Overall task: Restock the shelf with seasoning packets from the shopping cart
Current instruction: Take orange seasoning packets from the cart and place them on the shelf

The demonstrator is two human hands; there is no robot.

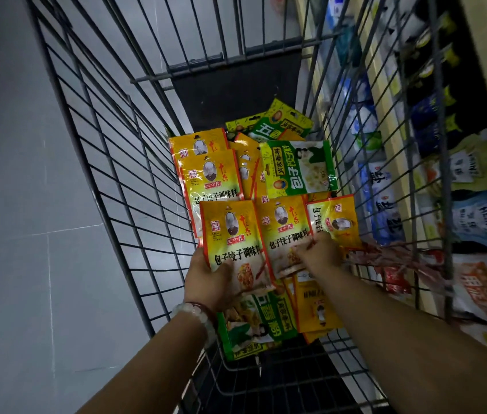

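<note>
A black wire shopping cart [110,162] fills the view, and both arms reach down into its basket. The left hand [209,282] grips a yellow seasoning packet with a red border and a small portrait [233,243]: the thumb lies across the packet's lower front and the other fingers are hidden behind it, so the packet is lifted a little above the pile in the cart. A bracelet of pale beads [197,315] sits on that wrist. The right hand [319,252] is just beside it, toward the cart's right wall, its fingers [304,248] curled onto the lower edge of a second yellow portrait packet [287,231], pinching it; how firmly cannot be told.

More yellow packets [209,171] lie overlapping on the cart floor toward its far end, with a green and white dumpling-picture packet [299,168] against the right wall and another green packet [254,324] at the near end, under the left hand. Outside the cart's right wall stands a pale store shelf [385,94] holding blue and white pouches [382,204] and other blurred goods. On the cart's left side is grey tiled floor [12,204].
</note>
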